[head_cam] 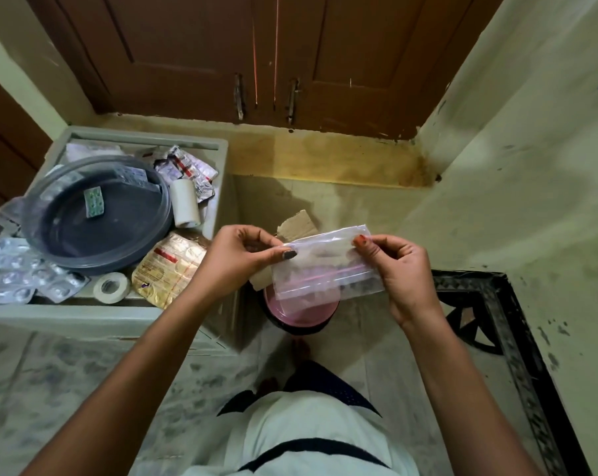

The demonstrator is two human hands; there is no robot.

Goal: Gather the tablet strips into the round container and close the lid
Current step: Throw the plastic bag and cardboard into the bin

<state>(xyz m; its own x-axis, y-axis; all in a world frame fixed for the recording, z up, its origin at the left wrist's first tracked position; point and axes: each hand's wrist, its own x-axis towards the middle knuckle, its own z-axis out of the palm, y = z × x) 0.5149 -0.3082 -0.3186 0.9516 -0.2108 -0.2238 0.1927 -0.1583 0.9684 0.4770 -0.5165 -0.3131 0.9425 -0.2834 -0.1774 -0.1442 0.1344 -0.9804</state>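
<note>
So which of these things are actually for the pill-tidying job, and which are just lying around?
Job:
round container
green tablet strip inside it
silver blister strips
gold strip
zip bag, held by left hand and right hand

Lying about:
tape rolls
pink-lidded jar
cardboard scrap

1. One round grey translucent plastic container (67,242), open, standing on the pale counter (84,316).
2. Two tablet strips inside the container: one green-and-white strip (94,202) and one silver-grey strip (131,174) leaning at its far rim.
3. Two rolls of white tape: one lying on its side (185,203), one flat by the near edge (112,287).
4. One gold foil tablet strip with red print (168,267).
5. A heap of silver blister strips (29,278) at the near left; they overlap too much to count exactly.
6. A second heap of silver strips with red print (187,168) at the far side, likewise uncountable.
7. One clear zip bag with a pink seal line (325,266).
8. Two hands: left hand (239,257), right hand (397,269).
9. One pink round lid (301,312) on a dark tub below.
</note>
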